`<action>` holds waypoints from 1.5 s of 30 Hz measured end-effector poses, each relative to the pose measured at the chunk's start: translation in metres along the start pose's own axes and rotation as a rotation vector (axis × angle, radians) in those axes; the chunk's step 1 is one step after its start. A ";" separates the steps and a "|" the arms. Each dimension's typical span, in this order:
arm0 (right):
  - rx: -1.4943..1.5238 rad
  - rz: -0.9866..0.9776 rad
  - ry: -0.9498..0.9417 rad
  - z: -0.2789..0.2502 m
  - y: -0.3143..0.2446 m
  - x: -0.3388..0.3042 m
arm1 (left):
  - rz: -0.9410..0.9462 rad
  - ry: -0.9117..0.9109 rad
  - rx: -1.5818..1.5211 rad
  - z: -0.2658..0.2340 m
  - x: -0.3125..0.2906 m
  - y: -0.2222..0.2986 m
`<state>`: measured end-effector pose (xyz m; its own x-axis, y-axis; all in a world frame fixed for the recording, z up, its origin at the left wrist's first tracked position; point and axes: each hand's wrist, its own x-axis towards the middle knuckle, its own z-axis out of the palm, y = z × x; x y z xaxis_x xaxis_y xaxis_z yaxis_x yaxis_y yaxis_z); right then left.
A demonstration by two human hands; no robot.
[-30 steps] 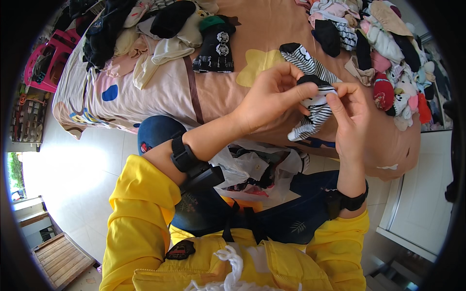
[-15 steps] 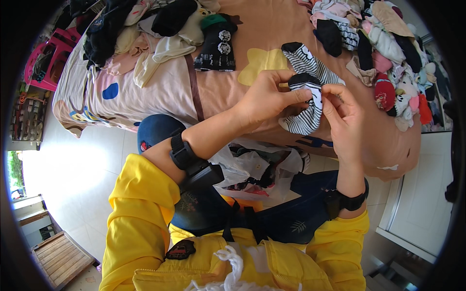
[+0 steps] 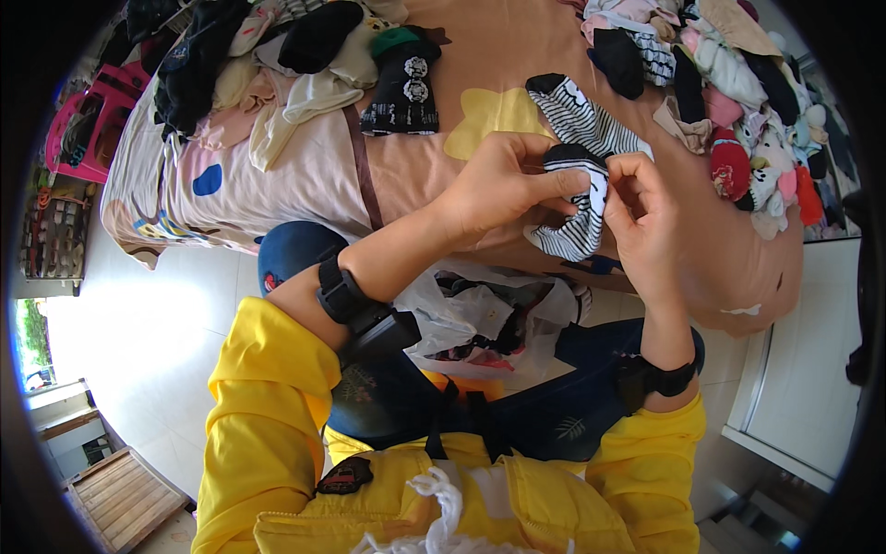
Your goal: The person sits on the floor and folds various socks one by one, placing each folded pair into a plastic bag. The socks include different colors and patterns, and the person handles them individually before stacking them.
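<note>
We see bright daylight glaring off the pale floor (image 3: 157, 351) lower left of the grip, soft shadows under both hands, sharp focus centrally, and heavy fisheye bending with black vignette at the rim.

We see a soft knitted sock (image 3: 574, 208), striped black and white, matt in finish. The bed (image 3: 388, 175) wears smooth matt cloth in tan and pale pink. The clothes heap (image 3: 729, 102) looks like mixed woven and knitted fabric, some pieces fuzzy. The plastic bag (image 3: 480, 309) is thin, crinkled and faintly glossy. Our yellow sleeves (image 3: 268, 406) are matt cloth; the wrist straps (image 3: 343, 294) look like matt black rubbery material. The floor (image 3: 157, 314) is smooth and shiny.
</note>
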<state>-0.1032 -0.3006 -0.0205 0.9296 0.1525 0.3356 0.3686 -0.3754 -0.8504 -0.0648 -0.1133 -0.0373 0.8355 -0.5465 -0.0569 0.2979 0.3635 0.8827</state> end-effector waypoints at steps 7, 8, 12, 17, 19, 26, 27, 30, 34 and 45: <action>0.078 -0.011 -0.032 0.003 0.000 0.000 | -0.050 0.061 0.003 -0.003 -0.001 0.001; 0.056 0.006 -0.029 0.004 0.001 -0.001 | -0.047 0.056 -0.003 -0.003 -0.001 0.001; -0.048 0.027 -0.022 0.010 0.002 -0.005 | -0.040 0.016 -0.013 -0.004 -0.002 0.001; -0.095 -0.138 0.100 0.000 0.005 -0.002 | 0.015 -0.048 0.007 -0.002 -0.002 0.007; 0.036 -0.071 0.183 -0.007 0.007 -0.001 | 0.001 -0.066 -0.002 -0.003 0.000 0.013; 0.442 0.203 0.043 0.014 0.005 -0.003 | 0.094 0.002 -0.145 -0.013 0.004 0.028; 0.609 0.264 0.006 0.021 0.003 -0.006 | 0.122 0.032 -0.171 -0.017 0.004 0.029; 0.510 0.274 -0.190 0.021 -0.003 -0.009 | 0.269 0.154 -0.091 -0.025 0.006 0.032; 0.618 0.587 -0.100 -0.009 0.000 0.002 | 0.380 0.417 0.359 -0.038 0.010 0.037; 0.562 0.427 0.121 -0.044 0.013 0.007 | 0.192 0.374 0.385 -0.040 0.010 0.031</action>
<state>-0.0913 -0.3449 -0.0110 0.9981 -0.0179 -0.0587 -0.0552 0.1530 -0.9867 -0.0289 -0.0768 -0.0294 0.9855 -0.1682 0.0223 -0.0070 0.0909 0.9958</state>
